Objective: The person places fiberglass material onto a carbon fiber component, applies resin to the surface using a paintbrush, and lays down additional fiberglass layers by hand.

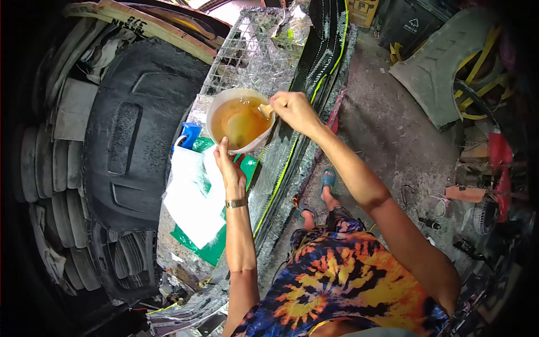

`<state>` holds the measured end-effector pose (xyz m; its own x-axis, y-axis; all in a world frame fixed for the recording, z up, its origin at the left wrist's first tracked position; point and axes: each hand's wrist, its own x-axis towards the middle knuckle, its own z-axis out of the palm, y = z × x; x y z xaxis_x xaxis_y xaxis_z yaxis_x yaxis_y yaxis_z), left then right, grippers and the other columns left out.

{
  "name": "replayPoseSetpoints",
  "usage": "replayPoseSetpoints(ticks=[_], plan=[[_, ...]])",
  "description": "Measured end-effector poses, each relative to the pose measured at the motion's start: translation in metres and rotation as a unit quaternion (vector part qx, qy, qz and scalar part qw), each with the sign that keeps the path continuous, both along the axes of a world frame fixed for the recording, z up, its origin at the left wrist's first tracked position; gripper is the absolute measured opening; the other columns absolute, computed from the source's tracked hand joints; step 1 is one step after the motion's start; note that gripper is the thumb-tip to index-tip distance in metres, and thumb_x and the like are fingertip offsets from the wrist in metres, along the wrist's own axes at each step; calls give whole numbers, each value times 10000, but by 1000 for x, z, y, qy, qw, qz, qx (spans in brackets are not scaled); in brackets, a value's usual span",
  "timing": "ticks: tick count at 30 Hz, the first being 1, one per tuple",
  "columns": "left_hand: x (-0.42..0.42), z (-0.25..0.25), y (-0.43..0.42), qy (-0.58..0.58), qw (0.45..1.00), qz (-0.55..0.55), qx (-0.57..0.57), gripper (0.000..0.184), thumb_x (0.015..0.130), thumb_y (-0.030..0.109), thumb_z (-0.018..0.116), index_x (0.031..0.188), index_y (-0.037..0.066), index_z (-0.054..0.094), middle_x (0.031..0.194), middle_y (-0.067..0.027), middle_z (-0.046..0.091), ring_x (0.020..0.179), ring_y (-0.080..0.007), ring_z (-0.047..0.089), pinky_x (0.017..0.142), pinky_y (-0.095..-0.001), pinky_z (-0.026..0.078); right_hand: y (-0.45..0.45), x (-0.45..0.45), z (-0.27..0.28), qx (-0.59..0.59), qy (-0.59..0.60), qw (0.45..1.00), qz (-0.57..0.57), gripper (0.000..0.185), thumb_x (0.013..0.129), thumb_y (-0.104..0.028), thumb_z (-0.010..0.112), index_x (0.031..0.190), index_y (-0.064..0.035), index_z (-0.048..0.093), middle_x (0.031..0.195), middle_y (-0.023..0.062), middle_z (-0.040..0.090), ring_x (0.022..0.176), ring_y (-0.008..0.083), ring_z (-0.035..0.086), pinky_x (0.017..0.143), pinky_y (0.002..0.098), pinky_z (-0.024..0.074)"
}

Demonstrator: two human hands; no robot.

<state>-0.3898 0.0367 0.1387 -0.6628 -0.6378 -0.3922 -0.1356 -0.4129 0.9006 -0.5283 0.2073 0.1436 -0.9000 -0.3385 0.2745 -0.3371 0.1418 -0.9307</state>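
Note:
My left hand (229, 167) supports a whitish plastic tub (254, 147) from its near side, with the thumb up against the wall. Amber liquid (238, 119) fills much of the tub. My right hand (296, 114) is closed around the wooden handle of a brush (266, 110), at the tub's right rim. The brush's lower end reaches the liquid, and its bristles are hard to make out. Beneath and beside the tub runs a long black woven strip (281, 151) with a yellow-green edge. A white sheet (193, 194) lies left of my left forearm.
Green sheeting (196, 247) and a blue object (191, 132) lie on the bench. A large black hood-shaped panel (135, 163) stands left, beside stacked curved parts (50, 163). A grey fender-shaped panel (438, 67) and a dark bin (412, 23) are at right.

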Motion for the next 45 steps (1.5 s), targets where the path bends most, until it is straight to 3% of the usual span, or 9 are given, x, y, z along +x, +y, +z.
replayPoseSetpoints(ticks=[3,8,11,15,18,33,37,40,45], plan=[[-1,-8,-2,3,1000,7,28,524,806,436,665,1138,100,439,1079,-79,539,910,-198,550,658,-319,496,22,3,-7,-144,-240,960,9,222,910,-206,568,917,3,645,650,76,627,508,110,580,456,240,450],[0,-16,-7,11,999,22,27,534,807,452,655,1150,102,444,1114,-86,522,957,-222,538,690,-344,499,69,41,-29,-295,-269,916,-39,235,962,-180,498,1030,20,601,748,96,633,574,101,587,479,216,461],[2,-10,-8,-8,999,37,-4,648,768,509,651,1220,87,457,1131,-98,533,980,-216,538,762,-342,479,69,73,-65,-239,-256,931,-104,224,958,-152,496,1093,9,573,795,76,638,639,84,589,523,216,455],[6,-11,-16,0,999,48,-4,565,795,454,664,1174,103,438,1170,-90,493,1025,-243,522,759,-374,496,33,114,-99,-38,-70,993,-88,205,904,-79,541,1103,-30,532,897,123,605,743,237,618,615,359,489],[12,-8,-19,-6,999,49,-7,586,788,464,669,1188,106,433,1192,-92,487,1044,-237,513,777,-377,492,17,142,-105,8,-57,998,-1,232,892,-74,564,1113,-50,500,904,156,535,765,350,598,641,395,485],[38,-17,-48,9,1000,-5,19,563,804,447,655,1167,77,436,1101,-92,513,931,-199,533,644,-291,496,6,166,-103,46,-50,993,-99,222,917,-117,538,1113,-14,528,989,186,593,868,357,612,728,386,479],[47,-19,-50,17,999,-27,23,555,806,454,651,1151,74,440,1071,-85,520,910,-181,532,649,-297,491,9,201,-82,52,-85,993,-60,210,915,-110,544,1109,-29,548,912,173,610,818,300,639,692,366,479],[50,-16,-50,14,999,-22,25,537,811,458,647,1140,86,444,1048,-78,519,896,-173,530,650,-300,486,17,183,-78,-16,-87,985,-145,213,933,-102,517,1128,-36,567,800,34,626,594,70,506,533,232,405],[57,-21,-53,18,999,-35,28,530,814,454,644,1146,93,444,1049,-71,519,897,-172,527,649,-301,489,9,134,-129,-12,-98,970,-220,226,956,-188,496,1108,-33,560,725,29,586,540,72,497,484,251,403]])
